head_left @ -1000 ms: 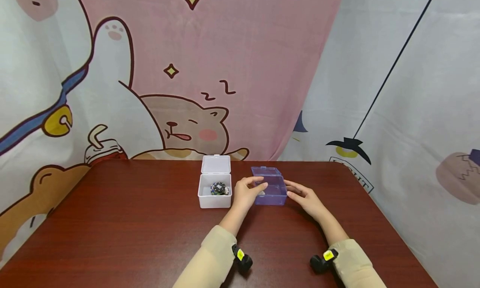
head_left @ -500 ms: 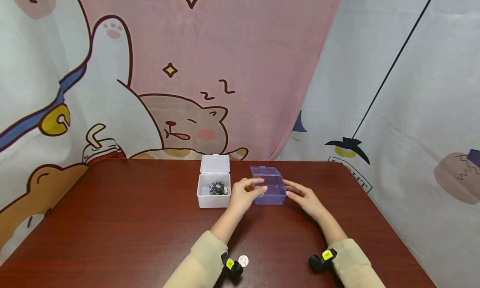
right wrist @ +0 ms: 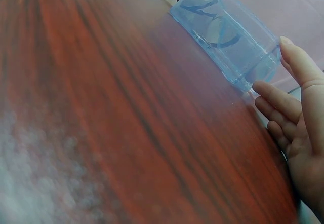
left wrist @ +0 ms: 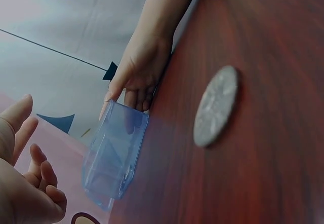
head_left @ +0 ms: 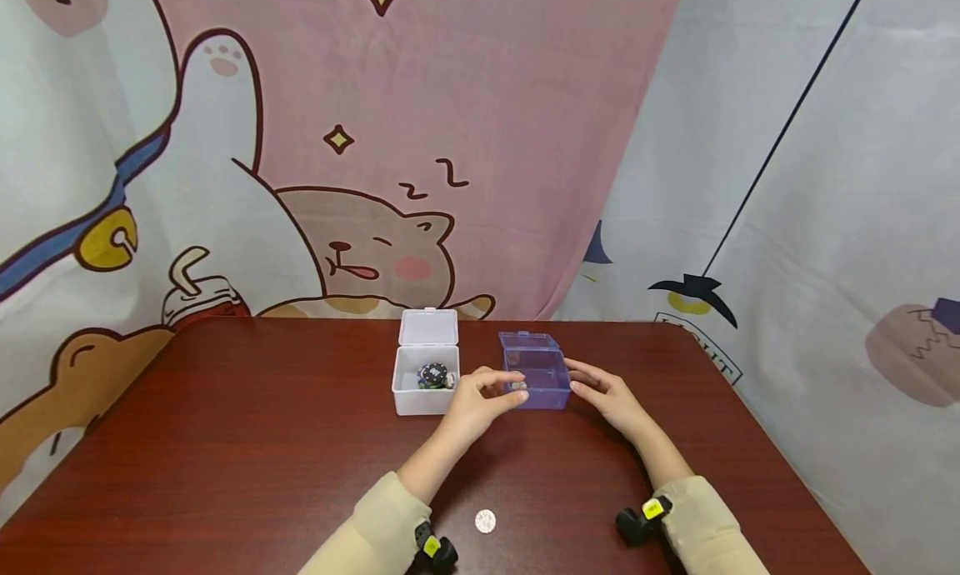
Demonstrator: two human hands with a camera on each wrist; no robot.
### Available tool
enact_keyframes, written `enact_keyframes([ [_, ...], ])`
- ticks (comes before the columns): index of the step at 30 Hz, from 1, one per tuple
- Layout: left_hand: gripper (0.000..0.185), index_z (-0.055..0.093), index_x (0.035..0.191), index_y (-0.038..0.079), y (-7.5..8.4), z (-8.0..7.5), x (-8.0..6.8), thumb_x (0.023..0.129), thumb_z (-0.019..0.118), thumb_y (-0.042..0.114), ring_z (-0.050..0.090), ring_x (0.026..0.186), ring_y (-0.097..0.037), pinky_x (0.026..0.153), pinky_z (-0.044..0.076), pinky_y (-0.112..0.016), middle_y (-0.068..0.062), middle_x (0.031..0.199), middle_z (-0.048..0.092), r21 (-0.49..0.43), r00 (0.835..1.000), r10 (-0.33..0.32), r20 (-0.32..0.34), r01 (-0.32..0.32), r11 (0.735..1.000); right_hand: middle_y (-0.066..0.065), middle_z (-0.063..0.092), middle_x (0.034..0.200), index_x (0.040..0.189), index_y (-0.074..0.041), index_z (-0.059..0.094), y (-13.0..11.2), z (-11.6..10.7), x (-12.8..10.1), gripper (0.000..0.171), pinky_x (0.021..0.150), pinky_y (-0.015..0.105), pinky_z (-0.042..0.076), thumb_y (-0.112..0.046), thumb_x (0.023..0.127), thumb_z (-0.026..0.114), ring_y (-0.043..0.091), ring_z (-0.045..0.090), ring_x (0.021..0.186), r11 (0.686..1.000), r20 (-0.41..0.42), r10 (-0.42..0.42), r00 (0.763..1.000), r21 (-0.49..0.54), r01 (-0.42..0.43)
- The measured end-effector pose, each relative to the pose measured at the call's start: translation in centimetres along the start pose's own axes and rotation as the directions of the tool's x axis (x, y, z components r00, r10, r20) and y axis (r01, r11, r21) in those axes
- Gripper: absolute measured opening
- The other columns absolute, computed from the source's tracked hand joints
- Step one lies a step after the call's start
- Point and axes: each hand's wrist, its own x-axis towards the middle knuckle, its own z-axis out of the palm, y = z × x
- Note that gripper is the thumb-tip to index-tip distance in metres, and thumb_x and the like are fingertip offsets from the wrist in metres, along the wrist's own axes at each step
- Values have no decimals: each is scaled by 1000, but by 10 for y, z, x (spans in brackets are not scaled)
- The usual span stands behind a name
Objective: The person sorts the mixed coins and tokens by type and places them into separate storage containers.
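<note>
— Where's the blue box (head_left: 534, 380)?

— On the surface (head_left: 225, 442), lid up, just right of the white box (head_left: 426, 377). My right hand (head_left: 607, 393) touches its right side with fingers straight.

— And your left hand (head_left: 480, 397)?

— Relaxed and spread at the box's left front corner, holding nothing. A coin (head_left: 485, 521) lies near my sleeves.
</note>
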Motion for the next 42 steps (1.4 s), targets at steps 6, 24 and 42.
enact_keyframes([
  [6, 23, 71, 100, -7, -3, -6, -7, 79, 76, 1, 54, 79, -32, 68, 42, -27, -4, 79, 56, 9, 997, 0, 77, -1, 1000, 27, 58, 124, 138, 3, 48, 3, 0, 0, 45, 86, 19, 44, -8, 95, 59, 39, 53, 116, 1000, -2, -11, 1000, 2, 11],
  [24, 25, 76, 99, 5, -27, -15, -24, 77, 81, 14, 54, 76, -24, 67, 43, -25, -15, 81, 58, 109, 959, 14, 282, -46, 993, 30, 57, 123, 138, 5, 47, 3, 0, 0, 45, 86, 19, 44, -7, 95, 58, 44, 50, 117, 999, -3, -4, 1000, 43, 4],
  [42, 27, 77, 96, 6, -34, -30, -44, 72, 85, 14, 54, 74, -15, 64, 41, -20, -13, 80, 61, 185, 880, -29, 474, -67, 981, 31, 55, 124, 137, 6, 47, 1, 1, 1, 44, 86, 20, 45, -3, 96, 57, 46, 50, 117, 999, -1, -11, 1000, 36, 11],
])
